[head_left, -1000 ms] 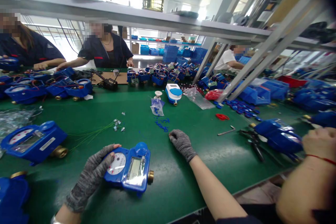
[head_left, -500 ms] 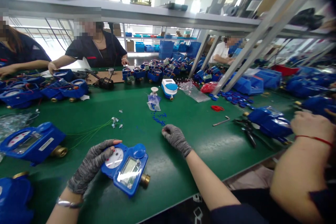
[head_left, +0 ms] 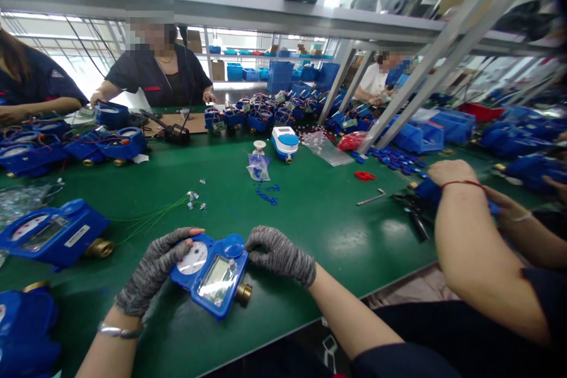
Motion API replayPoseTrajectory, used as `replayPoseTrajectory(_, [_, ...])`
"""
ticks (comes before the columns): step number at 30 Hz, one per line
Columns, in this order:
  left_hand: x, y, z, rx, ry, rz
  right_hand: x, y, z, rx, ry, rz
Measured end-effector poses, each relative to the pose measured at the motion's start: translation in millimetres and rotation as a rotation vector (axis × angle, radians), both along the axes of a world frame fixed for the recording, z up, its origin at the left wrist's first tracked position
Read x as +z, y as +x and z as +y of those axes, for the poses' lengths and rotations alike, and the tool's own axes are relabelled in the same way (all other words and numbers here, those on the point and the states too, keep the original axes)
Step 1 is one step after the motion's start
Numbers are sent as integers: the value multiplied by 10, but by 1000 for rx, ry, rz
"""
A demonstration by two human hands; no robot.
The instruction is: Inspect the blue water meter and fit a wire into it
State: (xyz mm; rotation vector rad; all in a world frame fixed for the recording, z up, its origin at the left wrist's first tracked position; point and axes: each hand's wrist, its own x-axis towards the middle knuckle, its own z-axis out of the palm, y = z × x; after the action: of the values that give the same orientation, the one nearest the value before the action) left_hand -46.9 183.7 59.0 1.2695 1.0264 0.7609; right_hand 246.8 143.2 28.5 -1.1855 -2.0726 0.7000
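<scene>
A blue water meter (head_left: pixel 217 283) with a round dial, a rectangular display window and a brass fitting lies tilted on the green bench. My left hand (head_left: pixel 155 266), in a grey fingerless glove, grips its dial end, thumb and fingers at the rim. At the meter's upper right edge, beside the round blue cap, is my right hand (head_left: pixel 277 254), gloved the same way. Its fingers are pinched together against the housing, and whatever is between them is hidden. Small blue pieces (head_left: pixel 268 195) lie scattered beyond, near a plastic bag (head_left: pixel 258 166).
More blue meters (head_left: pixel 53 233) stand at left, beside green wires with small clear seals (head_left: pixel 191 198). A white-and-blue meter (head_left: pixel 286 143), red ring (head_left: pixel 365 176) and hex key (head_left: pixel 371 197) lie farther back. At right, a co-worker's arm (head_left: pixel 473 236) reaches over the bench; others sit opposite.
My right hand has come down and left from near the scattered blue pieces to the meter's edge. My left hand keeps its grip. The co-worker's arm at right has moved left.
</scene>
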Motion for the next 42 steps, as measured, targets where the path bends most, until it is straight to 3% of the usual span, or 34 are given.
replayPoseTrajectory(7, [-66,-15,8,7,-52,-76,1,53,-84,123,227,-160])
replayPoseTrajectory(10, [-63,-6,5,4,-43,-64,-68,98,-234,100,192,-78])
replayPoseTrajectory(12, [-48,0,5,4,-31,-44,-111,102,-302,23,19,68])
replayPoseTrajectory(15, [-25,6,11,7,-17,-9,-168,34,-284,-120,-407,454])
replayPoseTrajectory(18, [-24,5,14,16,-16,-23,-211,-88,-174,-116,-783,709])
replayPoseTrajectory(20, [-32,3,7,13,-22,-47,-231,-152,-107,-80,-880,720])
replayPoseTrajectory(32, [-31,6,-22,31,-39,-34,-309,-141,-94,52,-798,751])
replayPoseTrajectory(34, [-64,41,-141,106,58,37,-330,-159,-102,19,-780,771])
replayPoseTrajectory(37, [-184,142,-455,320,242,254,-361,-189,-128,17,-766,823])
replayPoseTrajectory(40, [-339,284,-718,480,154,196,-362,-208,-186,31,-762,853])
replayPoseTrajectory(42, [-404,386,-747,526,120,109,-340,-206,-228,11,-747,846])
